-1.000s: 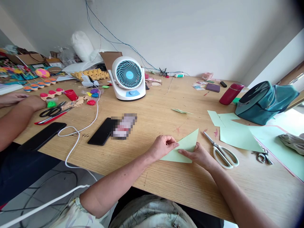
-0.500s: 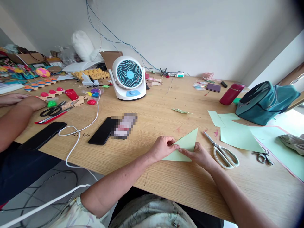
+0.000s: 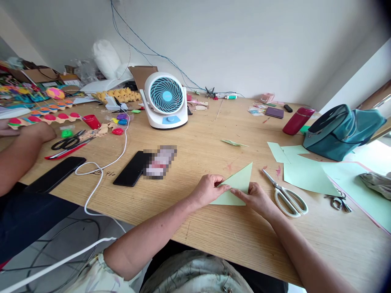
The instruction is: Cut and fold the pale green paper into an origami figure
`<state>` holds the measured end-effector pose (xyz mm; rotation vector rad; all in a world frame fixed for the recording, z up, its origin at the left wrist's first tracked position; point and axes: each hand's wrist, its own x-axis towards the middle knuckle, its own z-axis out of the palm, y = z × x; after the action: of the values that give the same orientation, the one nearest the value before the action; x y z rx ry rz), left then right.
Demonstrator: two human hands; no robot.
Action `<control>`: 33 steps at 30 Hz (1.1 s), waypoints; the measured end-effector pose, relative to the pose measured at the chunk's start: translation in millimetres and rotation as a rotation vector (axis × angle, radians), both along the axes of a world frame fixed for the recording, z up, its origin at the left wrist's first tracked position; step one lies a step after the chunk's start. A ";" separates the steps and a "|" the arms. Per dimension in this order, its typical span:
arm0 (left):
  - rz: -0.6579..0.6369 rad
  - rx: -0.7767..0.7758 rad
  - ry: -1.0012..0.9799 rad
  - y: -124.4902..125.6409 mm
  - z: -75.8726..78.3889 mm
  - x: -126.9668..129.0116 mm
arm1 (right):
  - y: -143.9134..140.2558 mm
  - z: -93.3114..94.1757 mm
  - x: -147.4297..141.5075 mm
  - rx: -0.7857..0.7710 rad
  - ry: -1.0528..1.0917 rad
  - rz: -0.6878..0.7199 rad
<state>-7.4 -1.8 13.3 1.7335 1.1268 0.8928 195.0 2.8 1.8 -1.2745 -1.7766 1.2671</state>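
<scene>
Between my two hands is a pale green sheet of paper (image 3: 233, 198), folded into a triangle with one point up and to the right. My left hand (image 3: 210, 189) pinches its left edge between thumb and fingers. On the right side, my right hand (image 3: 258, 199) grips the paper, thumb on top and fingers behind it, partly hidden. White-handled scissors (image 3: 287, 197) lie just right of my right hand, blades pointing away to the left. A small folded green paper piece (image 3: 234, 143) rests farther back on the table.
Green paper sheets (image 3: 308, 175), a teal bag (image 3: 336, 130) and a red flask (image 3: 298, 121) stand at the right. A fan (image 3: 166, 99) is at the back. Phones (image 3: 131, 169) and a white cable (image 3: 99, 179) lie left. Another person's hand (image 3: 39, 132) is beside painted egg-carton strips (image 3: 50, 118).
The folded paper has shifted and tilted slightly between my hands, its upper point a little lower-left to higher. The other person's hand has moved left, with a painted strip now showing there.
</scene>
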 end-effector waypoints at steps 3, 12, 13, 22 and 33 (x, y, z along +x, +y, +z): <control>-0.006 0.072 0.059 -0.6 0.3 0.1 | 1.8 1.4 0.1 -0.025 0.117 -0.031; -0.031 0.085 0.214 -0.7 0.9 -1.2 | 0.7 9.6 -3.4 -0.023 0.301 -0.273; -0.029 0.078 0.215 -0.1 1.7 -2.5 | 1.5 9.4 -2.2 -0.010 0.323 -0.311; 0.145 -0.008 0.066 8.1 5.4 -14.5 | 14.1 -1.3 13.1 0.131 0.364 -0.506; 0.333 -0.107 -0.460 17.4 3.5 -12.0 | 13.7 -6.4 11.2 0.220 0.327 -0.542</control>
<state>-19.4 15.6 16.8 1.1831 1.1363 1.3282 206.2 16.5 -4.6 -1.2261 -1.1916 0.8806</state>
